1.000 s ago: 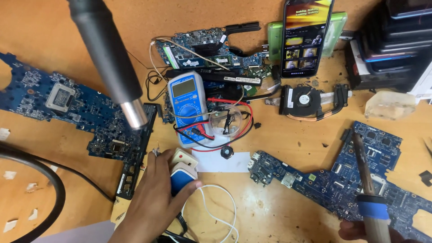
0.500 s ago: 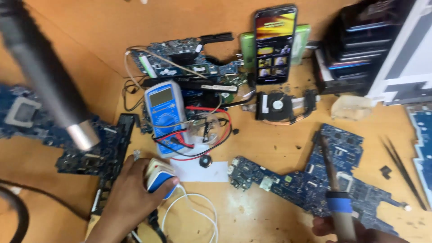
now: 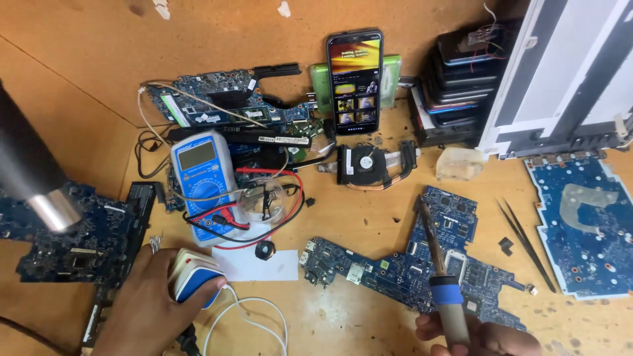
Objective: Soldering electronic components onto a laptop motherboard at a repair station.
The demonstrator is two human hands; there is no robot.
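At the lower left of the frame, the left hand (image 3: 148, 306) lies over a white and blue plug adapter (image 3: 192, 285), its fingers curled round the body and pressing on it; a white cable (image 3: 254, 316) loops away from it toward the bottom edge. Low at the right, the right hand (image 3: 484, 337) has its fingers closed round the blue grip of a soldering iron (image 3: 440, 277), whose dark tip points up over a blue circuit board (image 3: 409, 267) lying on the wooden surface (image 3: 369, 224).

To my eye, the step in hand is getting the iron powered at the adapter while the iron is held ready above the board. Any next move calls for a steady right hand, as the tip sits close to small parts.

The iron looks worn, with a darkened shaft and a tan handle below the blue collar. Left of centre lies a blue multimeter (image 3: 201, 178) with red and black leads. A grey hot-air nozzle (image 3: 36, 181) juts in from the left edge. A phone (image 3: 355, 79) stands upright at top centre, and tweezers (image 3: 527, 244) lie to the right.
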